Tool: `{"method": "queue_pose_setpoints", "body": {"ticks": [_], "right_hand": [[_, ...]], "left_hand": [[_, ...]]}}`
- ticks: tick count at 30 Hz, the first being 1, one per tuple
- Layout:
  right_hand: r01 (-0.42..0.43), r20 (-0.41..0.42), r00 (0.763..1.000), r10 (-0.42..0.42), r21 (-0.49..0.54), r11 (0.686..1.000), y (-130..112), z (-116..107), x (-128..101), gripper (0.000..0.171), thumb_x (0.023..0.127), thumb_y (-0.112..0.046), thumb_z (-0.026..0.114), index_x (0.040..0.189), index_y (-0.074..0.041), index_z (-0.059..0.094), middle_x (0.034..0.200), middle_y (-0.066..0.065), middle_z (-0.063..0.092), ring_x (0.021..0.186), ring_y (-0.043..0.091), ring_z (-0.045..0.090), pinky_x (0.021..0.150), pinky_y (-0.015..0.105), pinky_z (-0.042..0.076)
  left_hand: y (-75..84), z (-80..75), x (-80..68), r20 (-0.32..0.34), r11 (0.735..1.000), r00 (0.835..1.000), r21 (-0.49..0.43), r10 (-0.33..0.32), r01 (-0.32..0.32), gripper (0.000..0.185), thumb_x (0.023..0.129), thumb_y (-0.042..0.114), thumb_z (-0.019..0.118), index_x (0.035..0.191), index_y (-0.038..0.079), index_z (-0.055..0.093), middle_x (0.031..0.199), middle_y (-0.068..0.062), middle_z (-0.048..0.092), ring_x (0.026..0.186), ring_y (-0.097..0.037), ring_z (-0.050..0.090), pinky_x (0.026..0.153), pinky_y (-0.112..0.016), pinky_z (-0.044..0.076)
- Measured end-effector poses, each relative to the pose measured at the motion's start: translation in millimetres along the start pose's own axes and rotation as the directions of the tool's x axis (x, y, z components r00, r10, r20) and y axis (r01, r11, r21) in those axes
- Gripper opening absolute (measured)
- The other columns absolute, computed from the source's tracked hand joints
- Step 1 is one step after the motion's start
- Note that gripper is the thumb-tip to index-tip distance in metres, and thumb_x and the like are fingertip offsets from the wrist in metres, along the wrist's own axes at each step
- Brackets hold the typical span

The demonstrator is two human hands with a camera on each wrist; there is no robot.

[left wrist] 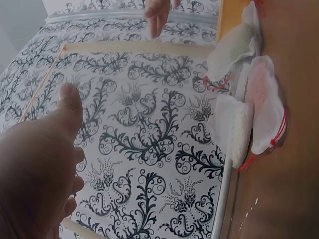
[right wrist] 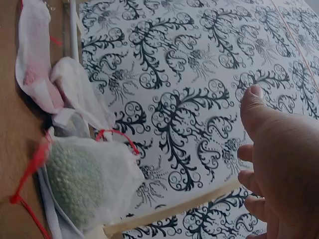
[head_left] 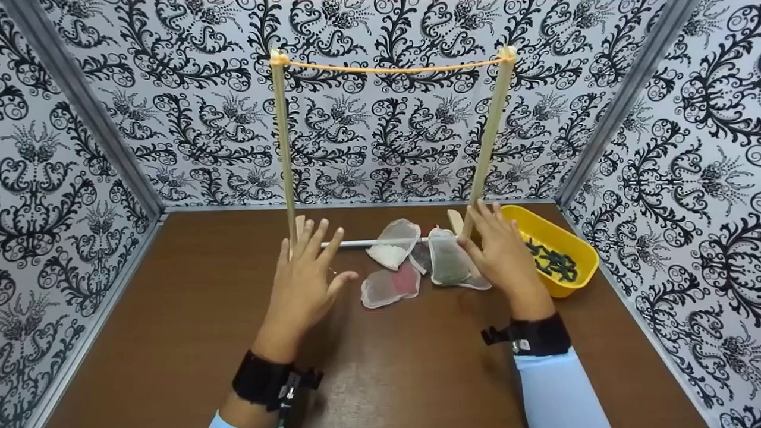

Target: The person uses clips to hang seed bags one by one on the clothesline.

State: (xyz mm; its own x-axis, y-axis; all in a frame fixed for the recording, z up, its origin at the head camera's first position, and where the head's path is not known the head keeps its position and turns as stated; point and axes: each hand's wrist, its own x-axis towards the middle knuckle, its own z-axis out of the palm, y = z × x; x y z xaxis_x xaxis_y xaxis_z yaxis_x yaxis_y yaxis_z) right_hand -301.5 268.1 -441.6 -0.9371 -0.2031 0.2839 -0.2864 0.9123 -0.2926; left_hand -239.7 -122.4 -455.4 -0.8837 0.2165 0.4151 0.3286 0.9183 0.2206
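A wooden frame stands on the table, with a left post (head_left: 284, 137), a right post (head_left: 492, 131) and an orange string (head_left: 380, 69) sagging between their tops. A pale rod (head_left: 351, 243) joins the posts low down. My left hand (head_left: 304, 282) is spread beside the left post's foot, thumb out, holding nothing. Fingers extended, my right hand (head_left: 505, 252) is beside the right post's lower part. Between the hands lie small mesh bags: one with white grains (head_left: 389, 254), one pink (head_left: 405, 282), one with green beans (right wrist: 75, 181) and a darker one (head_left: 421, 257) partly hidden.
A yellow tub (head_left: 585, 270) with several dark green pieces (head_left: 556, 264) stands right of my right hand. Patterned panels (head_left: 380, 137) with grey metal edges enclose the brown table (head_left: 196, 309) at the back and sides. Red ties (left wrist: 279, 132) hang from the bags.
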Motion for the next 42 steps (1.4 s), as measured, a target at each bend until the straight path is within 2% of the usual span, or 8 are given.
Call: {"method": "queue_pose_setpoints", "body": {"ticks": [11,21,25,27,29,32,35,42], "right_hand": [[-0.15,0.076,0.985,0.156,-0.081,0.985,60,-9,15,0.076,0.108,-0.058,0.047,0.162,-0.006,0.038,0.172,0.025,0.026,0.157,0.054,0.026,0.128,0.07,0.019],[-0.227,0.302,0.916,0.264,-0.152,0.962,103,-20,37,0.068,0.11,-0.043,0.048,0.155,0.007,0.043,0.15,0.038,0.052,0.139,0.057,0.05,0.12,0.068,0.037],[-0.297,0.39,0.869,0.305,-0.082,0.951,122,-19,40,0.064,0.11,-0.033,0.052,0.155,0.009,0.04,0.14,0.038,0.059,0.09,0.039,0.074,0.087,0.052,0.062],[-0.339,0.439,0.841,0.316,-0.026,0.94,133,-17,41,0.057,0.109,-0.027,0.053,0.152,0.009,0.044,0.119,0.033,0.068,0.065,0.024,0.067,0.063,0.039,0.06],[-0.377,0.475,0.816,0.33,0.005,0.926,141,-15,43,0.047,0.106,-0.019,0.054,0.144,0.008,0.052,0.099,0.022,0.069,0.056,0.016,0.057,0.051,0.029,0.052],[-0.355,0.478,0.819,0.317,-0.013,0.935,148,-14,43,0.023,0.097,-0.01,0.058,0.113,0.004,0.066,0.076,0.006,0.059,0.061,0.017,0.056,0.053,0.028,0.05],[-0.331,0.466,0.825,0.319,-0.059,0.942,148,-16,40,0.004,0.088,-0.005,0.063,0.09,-0.005,0.066,0.076,0.004,0.057,0.068,0.021,0.056,0.058,0.03,0.05],[-0.227,0.431,0.862,0.265,-0.138,0.964,144,-17,33,0.012,0.073,-0.001,0.064,0.075,-0.012,0.063,0.068,0.001,0.054,0.065,0.021,0.052,0.055,0.031,0.043]], "left_hand": [[19.7,14.0,-2.1,0.047,0.997,0.996,0.008,0.08,-0.08,0.087,0.094,0.084,0.035,0.163,0.031,0.04,0.176,-0.003,0.025,0.165,-0.031,0.019,0.131,-0.067,0.014],[40.9,29.6,-7.2,0.141,0.989,0.979,0.003,0.149,-0.151,0.085,0.096,0.083,0.036,0.163,0.031,0.04,0.175,0.0,0.028,0.165,-0.028,0.02,0.131,-0.066,0.014],[49.9,35.8,-10.0,0.167,0.983,0.969,-0.024,0.182,-0.181,0.088,0.095,0.085,0.03,0.162,0.03,0.043,0.175,0.0,0.029,0.165,-0.027,0.021,0.131,-0.067,0.014],[53.2,37.8,-11.4,0.169,0.981,0.966,-0.029,0.195,-0.193,0.088,0.094,0.086,0.028,0.162,0.031,0.044,0.174,-0.001,0.03,0.165,-0.028,0.023,0.131,-0.067,0.015],[54.8,38.7,-12.5,0.169,0.979,0.965,-0.031,0.202,-0.2,0.089,0.093,0.086,0.028,0.161,0.032,0.044,0.174,-0.002,0.031,0.164,-0.029,0.024,0.13,-0.068,0.016],[56.1,40.0,-12.7,0.177,0.979,0.963,-0.025,0.205,-0.204,0.088,0.093,0.086,0.028,0.162,0.032,0.043,0.175,-0.003,0.03,0.165,-0.029,0.024,0.13,-0.068,0.017],[56.2,40.3,-12.3,0.187,0.979,0.962,-0.023,0.201,-0.201,0.087,0.094,0.085,0.029,0.162,0.032,0.043,0.175,-0.002,0.03,0.165,-0.027,0.022,0.13,-0.068,0.017],[55.5,40.8,-12.4,0.178,0.978,0.961,-0.028,0.21,-0.208,0.082,0.095,0.082,0.038,0.159,0.03,0.048,0.173,-0.003,0.036,0.163,-0.029,0.028,0.128,-0.069,0.022]]}}
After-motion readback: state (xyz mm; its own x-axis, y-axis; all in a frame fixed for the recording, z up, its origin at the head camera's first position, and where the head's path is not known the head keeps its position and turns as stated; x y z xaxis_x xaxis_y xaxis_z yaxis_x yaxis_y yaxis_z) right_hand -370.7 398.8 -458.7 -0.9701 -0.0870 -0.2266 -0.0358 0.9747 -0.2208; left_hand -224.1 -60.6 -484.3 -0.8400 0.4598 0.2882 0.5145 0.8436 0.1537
